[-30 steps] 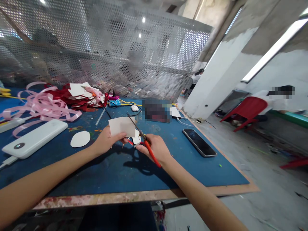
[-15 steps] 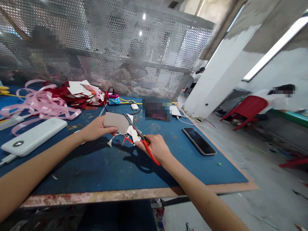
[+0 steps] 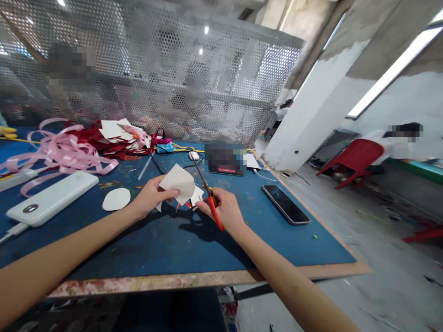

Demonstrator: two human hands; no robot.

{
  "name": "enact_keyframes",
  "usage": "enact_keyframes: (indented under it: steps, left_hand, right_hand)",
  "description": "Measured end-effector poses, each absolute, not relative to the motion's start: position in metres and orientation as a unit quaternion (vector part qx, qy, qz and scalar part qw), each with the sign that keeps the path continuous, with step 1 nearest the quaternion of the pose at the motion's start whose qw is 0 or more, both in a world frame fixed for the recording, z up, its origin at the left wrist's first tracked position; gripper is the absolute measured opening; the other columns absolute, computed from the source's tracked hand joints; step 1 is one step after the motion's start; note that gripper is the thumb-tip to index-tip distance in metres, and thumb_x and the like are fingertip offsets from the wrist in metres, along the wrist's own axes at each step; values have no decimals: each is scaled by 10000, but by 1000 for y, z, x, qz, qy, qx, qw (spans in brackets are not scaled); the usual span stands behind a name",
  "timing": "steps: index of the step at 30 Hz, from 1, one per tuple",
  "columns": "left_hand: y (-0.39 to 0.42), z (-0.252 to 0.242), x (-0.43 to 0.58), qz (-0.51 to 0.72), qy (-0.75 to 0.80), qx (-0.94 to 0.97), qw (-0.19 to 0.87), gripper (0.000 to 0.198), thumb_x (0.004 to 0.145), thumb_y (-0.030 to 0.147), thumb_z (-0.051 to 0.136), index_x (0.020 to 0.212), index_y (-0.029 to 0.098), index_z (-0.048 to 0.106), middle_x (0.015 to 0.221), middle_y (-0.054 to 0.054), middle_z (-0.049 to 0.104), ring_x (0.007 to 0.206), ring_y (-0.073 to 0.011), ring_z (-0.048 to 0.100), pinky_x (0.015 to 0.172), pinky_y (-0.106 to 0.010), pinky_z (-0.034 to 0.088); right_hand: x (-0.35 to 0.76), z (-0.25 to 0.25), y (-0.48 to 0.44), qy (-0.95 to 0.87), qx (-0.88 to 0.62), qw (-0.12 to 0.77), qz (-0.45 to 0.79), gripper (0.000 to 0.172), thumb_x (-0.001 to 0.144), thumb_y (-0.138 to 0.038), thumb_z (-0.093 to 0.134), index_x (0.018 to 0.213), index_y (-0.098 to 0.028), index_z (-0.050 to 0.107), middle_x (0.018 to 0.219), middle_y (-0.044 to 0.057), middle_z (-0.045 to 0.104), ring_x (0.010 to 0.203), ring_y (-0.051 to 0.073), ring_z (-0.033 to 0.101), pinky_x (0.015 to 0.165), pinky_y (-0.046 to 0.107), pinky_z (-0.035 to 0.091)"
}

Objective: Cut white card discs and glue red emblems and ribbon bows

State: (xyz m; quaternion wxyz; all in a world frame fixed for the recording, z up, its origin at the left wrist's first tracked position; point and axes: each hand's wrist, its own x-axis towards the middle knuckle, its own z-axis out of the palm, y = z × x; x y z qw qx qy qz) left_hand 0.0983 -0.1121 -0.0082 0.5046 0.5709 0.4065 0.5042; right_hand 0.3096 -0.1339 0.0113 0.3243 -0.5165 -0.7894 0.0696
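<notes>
My left hand (image 3: 152,197) pinches a white piece of card (image 3: 179,181) whose right edge is rounded and whose left side still has corners. In my right hand (image 3: 224,210) are scissors with red-orange handles (image 3: 215,213), their blades pointing up and away, just right of the card and apart from it. Under the card lie white and red offcuts (image 3: 196,195), partly hidden. A rounded white card piece (image 3: 116,199) rests on the blue table mat (image 3: 145,249), beyond my left forearm.
A white power bank (image 3: 53,197) and pink ribbon (image 3: 65,152) lie at left. Behind are red and white card pieces (image 3: 117,136), a white earbud case (image 3: 194,156) and a dark screen (image 3: 224,161). A phone (image 3: 285,204) sits at right. A perforated metal panel (image 3: 138,69) borders the back.
The card has turned in my left hand and its right edge now looks rounder. The scissors have come away from it to the right. The rounded piece on the mat is now uncovered.
</notes>
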Motion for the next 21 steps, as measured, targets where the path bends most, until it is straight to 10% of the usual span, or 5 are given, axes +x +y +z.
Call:
enact_keyframes:
  steps: [13, 21]
  left_hand:
    - [-121, -14, 106, 471, 366, 583, 552, 404, 605, 313, 720, 973, 177, 623, 779, -32, 684, 704, -186, 629, 660, -280, 488]
    - [-135, -10, 113, 325, 356, 761, 434, 246, 699, 361, 620, 567, 157, 656, 545, 14, 582, 514, -135, 522, 473, -214, 368]
  right_hand:
    - [306, 5, -135, -794, -492, 339, 115, 372, 792, -452, 461, 548, -205, 328, 520, -32, 379, 504, 97, 328, 511, 228, 249]
    - [301, 2, -136, -816, -467, 315, 129, 388, 783, -497, 481, 579, -207, 324, 561, -32, 396, 529, 100, 341, 518, 225, 254]
